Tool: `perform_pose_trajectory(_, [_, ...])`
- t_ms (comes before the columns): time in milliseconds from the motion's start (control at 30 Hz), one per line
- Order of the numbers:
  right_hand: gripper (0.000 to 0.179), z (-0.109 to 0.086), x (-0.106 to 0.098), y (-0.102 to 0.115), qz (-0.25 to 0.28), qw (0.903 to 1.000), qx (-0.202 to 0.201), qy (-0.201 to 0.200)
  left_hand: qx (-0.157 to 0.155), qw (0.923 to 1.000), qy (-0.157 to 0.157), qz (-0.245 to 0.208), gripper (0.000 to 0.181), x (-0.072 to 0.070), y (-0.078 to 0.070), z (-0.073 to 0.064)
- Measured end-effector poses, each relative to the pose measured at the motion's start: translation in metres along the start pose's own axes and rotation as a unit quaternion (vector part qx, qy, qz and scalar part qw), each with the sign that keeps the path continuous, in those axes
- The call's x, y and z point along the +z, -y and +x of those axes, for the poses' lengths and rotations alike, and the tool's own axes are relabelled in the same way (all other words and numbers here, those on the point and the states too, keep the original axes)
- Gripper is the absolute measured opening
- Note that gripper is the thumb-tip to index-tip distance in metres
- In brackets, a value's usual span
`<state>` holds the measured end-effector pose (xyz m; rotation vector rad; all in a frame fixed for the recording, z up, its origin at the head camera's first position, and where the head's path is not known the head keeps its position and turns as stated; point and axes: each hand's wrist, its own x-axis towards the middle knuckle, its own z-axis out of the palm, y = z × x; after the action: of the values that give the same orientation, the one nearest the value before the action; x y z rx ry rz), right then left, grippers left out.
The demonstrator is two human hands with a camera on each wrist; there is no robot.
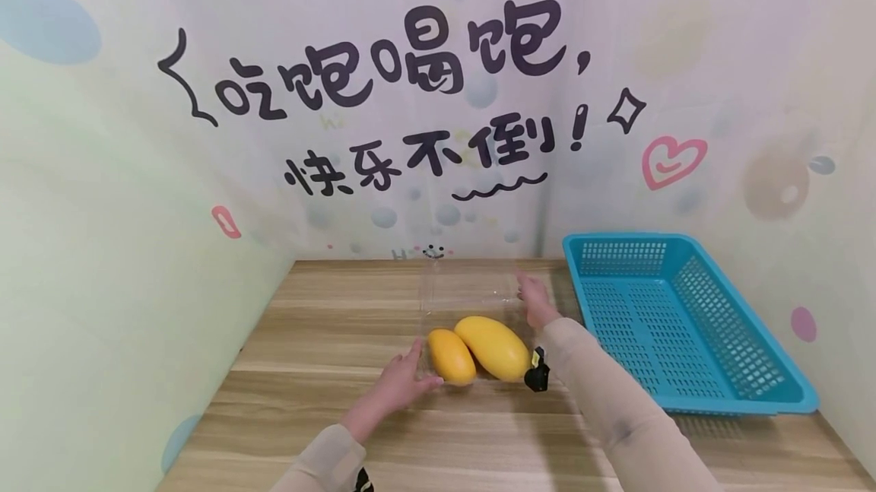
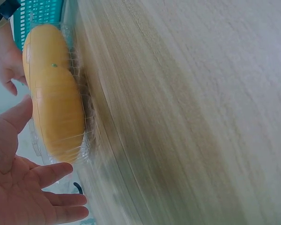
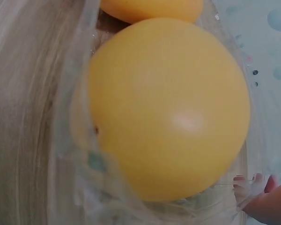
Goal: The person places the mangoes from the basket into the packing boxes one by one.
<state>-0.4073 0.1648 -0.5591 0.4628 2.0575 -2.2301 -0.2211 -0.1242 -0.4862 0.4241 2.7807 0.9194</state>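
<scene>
Two yellow mangoes lie side by side in a clear plastic box with its lid [image 1: 472,284] raised at the back. The smaller, more orange mango [image 1: 452,357] is on the left, the larger yellow mango [image 1: 494,347] on the right. My left hand [image 1: 400,382] is at the box's near left side, thumb and fingers spread around the corner, as the left wrist view also shows. At the lid's right edge, my right hand [image 1: 535,300] pinches the thin plastic with bent fingers [image 3: 253,187]. The larger mango fills most of the right wrist view.
A blue perforated plastic basket [image 1: 657,325] stands on the right of the wood-grain table [image 1: 308,340], close to my right forearm. A patterned wall covering [image 1: 383,226] with black lettering rises behind the table's back edge, and another wall bounds the left.
</scene>
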Motion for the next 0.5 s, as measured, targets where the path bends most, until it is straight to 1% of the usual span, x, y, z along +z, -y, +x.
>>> perform_pose_trajectory(100, [0.052, 0.109, -0.022, -0.076, 0.024, 0.9995, -0.018, -0.006, 0.0, 1.0, -0.001, 0.002, 0.085, 0.0, 0.001, 0.0])
perform_pose_trajectory(133, [0.053, 0.146, -0.029, -0.102, 0.025, 0.9994, -0.02, -0.014, 0.001, 1.0, -0.002, 0.001, 0.085, 0.001, 0.001, 0.001])
perform_pose_trajectory(167, [0.051, 0.163, -0.032, -0.113, 0.034, 0.9992, -0.018, -0.013, 0.002, 1.0, -0.002, 0.001, 0.085, 0.001, 0.002, 0.001])
perform_pose_trajectory(200, [0.05, 0.172, -0.034, -0.119, 0.039, 0.9989, -0.023, -0.013, 0.002, 1.0, -0.002, 0.001, 0.085, 0.002, 0.002, 0.001])
perform_pose_trajectory(233, [0.051, 0.167, -0.033, -0.116, 0.04, 0.9987, -0.027, -0.016, 0.001, 1.0, -0.002, 0.001, 0.085, 0.002, 0.003, 0.002])
perform_pose_trajectory(267, [0.05, 0.149, -0.03, -0.104, 0.042, 0.9985, -0.031, -0.017, 0.0, 1.0, -0.002, 0.001, 0.085, 0.003, 0.003, 0.002])
perform_pose_trajectory(300, [0.05, 0.123, -0.026, -0.086, 0.039, 0.9987, -0.029, -0.017, -0.001, 1.0, -0.002, 0.001, 0.085, 0.003, 0.003, 0.002])
perform_pose_trajectory(333, [0.049, 0.087, -0.018, -0.061, 0.03, 0.9991, -0.021, -0.023, -0.001, 1.0, -0.002, 0.002, 0.085, 0.003, 0.004, 0.003])
perform_pose_trajectory(400, [0.05, 0.012, -0.004, -0.009, 0.007, 0.9995, -0.018, -0.027, -0.001, 1.0, -0.002, 0.002, 0.085, 0.003, 0.004, 0.003])
perform_pose_trajectory(433, [0.05, -0.024, 0.002, 0.015, 0.003, 0.9996, -0.019, -0.021, -0.001, 1.0, -0.002, 0.002, 0.085, 0.003, 0.004, 0.003])
perform_pose_trajectory(467, [0.05, -0.054, 0.007, 0.035, -0.002, 0.9997, -0.018, -0.016, -0.001, 1.0, -0.003, 0.002, 0.085, 0.003, 0.003, 0.003])
perform_pose_trajectory(500, [0.05, -0.08, 0.011, 0.054, -0.012, 0.9998, -0.012, -0.012, -0.001, 1.0, -0.003, 0.002, 0.085, 0.002, 0.003, 0.002])
